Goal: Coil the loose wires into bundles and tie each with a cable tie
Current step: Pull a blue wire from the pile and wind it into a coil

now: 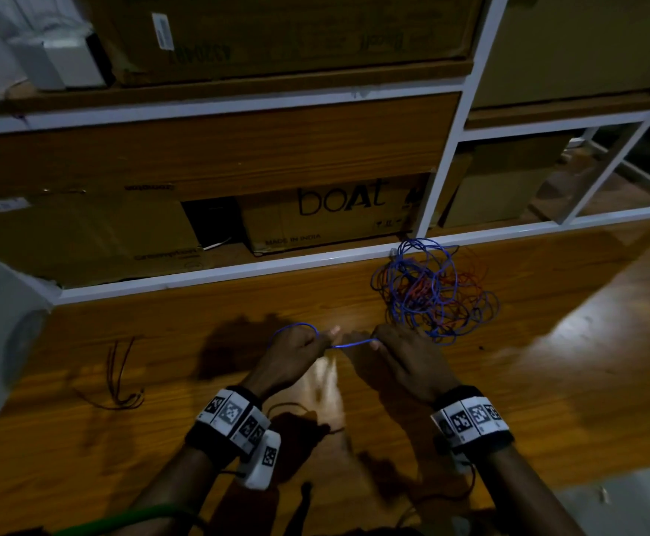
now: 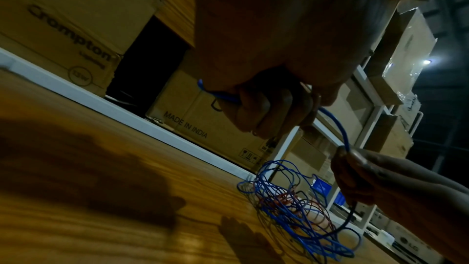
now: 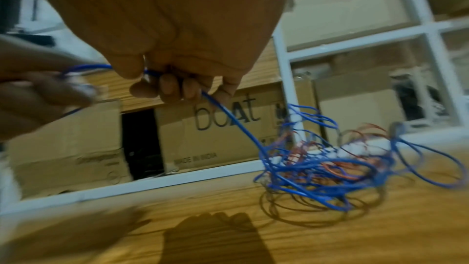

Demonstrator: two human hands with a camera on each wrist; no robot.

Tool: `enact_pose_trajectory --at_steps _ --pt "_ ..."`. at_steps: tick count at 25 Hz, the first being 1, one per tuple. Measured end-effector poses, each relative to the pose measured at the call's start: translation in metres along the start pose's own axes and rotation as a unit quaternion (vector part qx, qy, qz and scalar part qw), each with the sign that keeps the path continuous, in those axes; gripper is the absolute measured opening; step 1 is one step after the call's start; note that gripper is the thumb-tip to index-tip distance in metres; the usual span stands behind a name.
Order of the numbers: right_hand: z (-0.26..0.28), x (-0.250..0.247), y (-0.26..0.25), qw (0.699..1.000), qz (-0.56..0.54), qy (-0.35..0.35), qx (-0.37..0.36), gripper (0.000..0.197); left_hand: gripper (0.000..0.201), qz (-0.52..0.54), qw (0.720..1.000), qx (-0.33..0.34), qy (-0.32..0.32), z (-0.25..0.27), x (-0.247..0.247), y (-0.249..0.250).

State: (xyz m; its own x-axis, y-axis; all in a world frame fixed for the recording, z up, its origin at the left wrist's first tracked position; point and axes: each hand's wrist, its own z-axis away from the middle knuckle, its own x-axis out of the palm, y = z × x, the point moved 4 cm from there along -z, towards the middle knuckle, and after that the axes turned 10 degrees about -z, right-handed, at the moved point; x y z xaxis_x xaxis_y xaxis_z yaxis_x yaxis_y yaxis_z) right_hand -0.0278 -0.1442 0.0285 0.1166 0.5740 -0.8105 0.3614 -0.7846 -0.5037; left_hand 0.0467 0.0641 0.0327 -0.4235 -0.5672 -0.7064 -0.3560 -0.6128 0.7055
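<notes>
Two hands, raised above a wooden table (image 1: 199, 381), share one blue wire (image 1: 350, 344). Left hand (image 1: 290, 357): fingers curled round the wire, a small loop arching over its knuckles. Right hand (image 1: 402, 359): fingers and thumb closed on the same wire, a short taut span between the two hands. From the right hand the wire runs to a tangle of blue and red wires (image 1: 433, 292) lying on the table near its far edge. One dark cable tie bunch (image 1: 122, 384) lies on the table, well left. Cardboard boxes (image 1: 331, 214) stand on the shelf behind.
</notes>
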Motion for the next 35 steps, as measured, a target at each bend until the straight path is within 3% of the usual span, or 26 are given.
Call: enact_pose_trajectory --at_steps 8,11,14,16,18,21,23,26,28,31,33,35 --pt "-0.008 0.003 -0.002 0.996 0.087 -0.018 0.007 0.034 0.067 0.088 0.989 -0.059 -0.106 0.012 0.031 0.015" --pt "-0.019 -0.001 -0.013 0.995 0.096 0.017 0.011 0.032 0.063 0.088 0.99 -0.057 -0.094 0.01 0.027 0.036" --pt "-0.028 -0.006 -0.009 0.997 0.048 0.033 0.045 0.033 0.054 0.188 0.979 -0.04 -0.072 0.013 0.021 0.045" --pt "-0.031 -0.009 -0.004 0.997 0.013 0.042 0.057 0.035 0.049 0.302 0.945 -0.07 -0.102 0.017 0.018 0.041" --pt "-0.032 -0.013 -0.006 0.997 -0.004 0.058 0.058 0.04 0.046 0.416 0.888 -0.095 -0.172 0.021 0.018 0.038" --pt "-0.037 -0.014 -0.02 0.996 -0.033 0.07 0.042 0.05 0.045 0.507 0.815 -0.079 -0.27 0.024 0.017 0.048" --pt "-0.042 -0.008 -0.023 0.996 -0.041 0.064 0.034 0.04 0.044 0.542 0.789 -0.079 -0.278 0.021 0.015 0.056" --pt "-0.045 -0.003 -0.013 0.994 -0.01 0.08 0.067 0.031 0.039 0.614 0.756 -0.093 -0.208 0.01 0.002 0.054" --pt "-0.044 -0.007 -0.007 0.991 0.014 0.107 0.083 0.033 0.037 0.619 0.759 -0.101 -0.178 0.005 -0.003 0.045" --pt "-0.043 -0.01 -0.005 0.991 0.049 0.095 0.08 0.038 0.038 0.544 0.803 -0.104 -0.22 0.013 0.002 0.044" --pt "-0.044 -0.008 -0.003 0.991 0.069 0.083 0.075 0.04 0.04 0.508 0.818 -0.099 -0.251 0.021 0.006 0.049" --pt "-0.045 -0.005 0.002 0.99 0.091 0.077 0.074 0.044 0.042 0.502 0.828 -0.105 -0.227 0.022 0.003 0.05"
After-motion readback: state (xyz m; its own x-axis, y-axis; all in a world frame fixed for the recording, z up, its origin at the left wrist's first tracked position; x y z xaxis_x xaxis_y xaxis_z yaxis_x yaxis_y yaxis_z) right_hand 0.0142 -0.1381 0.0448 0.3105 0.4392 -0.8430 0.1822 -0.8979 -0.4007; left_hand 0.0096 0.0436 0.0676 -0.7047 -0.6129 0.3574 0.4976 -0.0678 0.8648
